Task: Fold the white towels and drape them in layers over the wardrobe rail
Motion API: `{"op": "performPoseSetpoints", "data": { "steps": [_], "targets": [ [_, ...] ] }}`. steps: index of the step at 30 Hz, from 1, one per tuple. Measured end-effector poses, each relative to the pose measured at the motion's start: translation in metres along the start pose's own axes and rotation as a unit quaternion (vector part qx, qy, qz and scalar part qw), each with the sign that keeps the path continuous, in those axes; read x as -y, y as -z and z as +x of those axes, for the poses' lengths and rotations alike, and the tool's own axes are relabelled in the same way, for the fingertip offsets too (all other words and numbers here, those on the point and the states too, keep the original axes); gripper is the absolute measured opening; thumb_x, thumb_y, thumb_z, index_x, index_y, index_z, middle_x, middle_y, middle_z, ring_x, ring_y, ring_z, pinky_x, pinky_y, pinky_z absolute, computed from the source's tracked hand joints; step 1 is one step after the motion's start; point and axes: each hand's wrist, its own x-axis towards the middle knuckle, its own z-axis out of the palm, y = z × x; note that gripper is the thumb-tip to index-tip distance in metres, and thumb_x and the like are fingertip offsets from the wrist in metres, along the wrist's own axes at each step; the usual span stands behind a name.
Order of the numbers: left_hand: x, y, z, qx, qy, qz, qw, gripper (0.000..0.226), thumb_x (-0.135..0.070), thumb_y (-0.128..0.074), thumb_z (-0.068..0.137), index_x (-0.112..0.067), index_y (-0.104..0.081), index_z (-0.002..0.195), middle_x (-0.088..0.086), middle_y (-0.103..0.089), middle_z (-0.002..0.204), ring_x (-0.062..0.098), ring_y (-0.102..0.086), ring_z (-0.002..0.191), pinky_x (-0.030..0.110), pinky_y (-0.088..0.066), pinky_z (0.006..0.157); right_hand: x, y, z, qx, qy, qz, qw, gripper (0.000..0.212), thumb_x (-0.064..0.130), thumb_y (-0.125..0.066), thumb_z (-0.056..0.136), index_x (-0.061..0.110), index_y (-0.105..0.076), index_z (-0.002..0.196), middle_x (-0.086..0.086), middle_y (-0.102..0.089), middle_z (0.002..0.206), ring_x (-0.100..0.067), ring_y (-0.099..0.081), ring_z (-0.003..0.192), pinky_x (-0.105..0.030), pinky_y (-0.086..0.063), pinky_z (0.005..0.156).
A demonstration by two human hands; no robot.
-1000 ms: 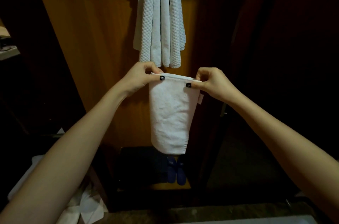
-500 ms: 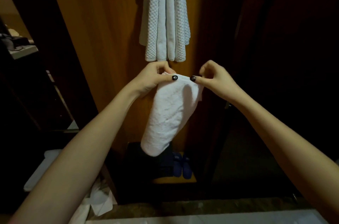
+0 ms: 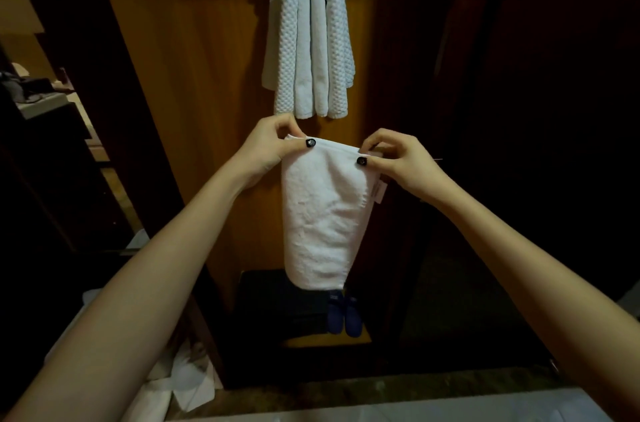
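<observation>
In the head view, the left hand (image 3: 268, 148) pinched the top left corner of a folded white terry towel (image 3: 318, 214), thumb on the near face and fingers curled behind it. The right hand (image 3: 398, 162) pinched the top right corner the same way, so the upper hem ran nearly level between the two hands. Both thumbnails were dark. The towel hung straight down from that hem in front of the orange-brown wooden back panel of the wardrobe (image 3: 214, 110), narrowing to a rounded lower end. A small white label (image 3: 378, 191) stuck out at its right edge, just below the right hand.

Farther back and above, a bunch of white waffle-weave and plain towels (image 3: 308, 41) hung in overlapping strips; their tops ran out of the frame, and their lower ends came close above the left hand without clearly touching it.

Below the held towel, on the wardrobe floor, a pair of dark blue slippers (image 3: 343, 316) stood just right of a dark boxy object (image 3: 277, 304). At the near left, crumpled white cloth (image 3: 183, 383) lay low beside the left forearm.
</observation>
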Motion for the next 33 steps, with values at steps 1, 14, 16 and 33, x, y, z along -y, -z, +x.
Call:
{"op": "performPoseSetpoints", "data": {
  "steps": [1,14,16,33],
  "targets": [
    [0.0,0.001,-0.001,-0.002,-0.003,0.001,1.0,0.023,-0.017,-0.077,0.073,-0.024,-0.058,0.063,0.013,-0.06,0.082,0.015,-0.052,0.078,0.027,-0.042,0.068,0.001,0.0,-0.001,-0.009,-0.001,-0.014,1.0,0.009,0.012,-0.072,0.086,0.017,-0.064,0.084,0.012,-0.065,0.073,0.001,-0.06,0.068,-0.019,-0.047,0.062],
    [0.0,0.0,-0.008,-0.012,-0.012,0.139,0.99,0.029,-0.018,-0.081,0.076,-0.02,-0.055,0.065,-0.002,-0.06,0.072,0.007,-0.051,0.068,0.024,-0.04,0.063,0.025,0.005,-0.005,0.023,0.012,-0.248,0.968,0.012,0.013,-0.053,0.096,0.003,-0.048,0.096,-0.01,-0.06,0.084,-0.02,-0.055,0.069,-0.032,-0.045,0.062],
    [0.002,0.003,-0.011,0.017,-0.018,0.141,0.99,0.024,-0.015,-0.08,0.077,-0.022,-0.057,0.073,-0.006,-0.058,0.073,0.006,-0.051,0.069,0.02,-0.04,0.065,0.024,0.004,-0.007,0.024,0.011,-0.241,0.97,0.008,0.013,-0.055,0.095,0.007,-0.053,0.099,-0.006,-0.062,0.087,-0.015,-0.057,0.071,-0.033,-0.044,0.062],
    [0.002,-0.015,-0.042,0.183,-0.014,0.111,0.977,0.021,-0.013,-0.069,0.087,-0.011,-0.068,0.108,-0.007,-0.065,0.102,0.0,-0.06,0.092,0.017,-0.051,0.077,0.022,-0.012,-0.022,0.037,-0.026,-0.03,0.999,0.008,0.012,-0.062,0.094,0.008,-0.064,0.087,-0.018,-0.065,0.081,-0.049,-0.06,0.069,-0.045,-0.05,0.053]
  ]
}}
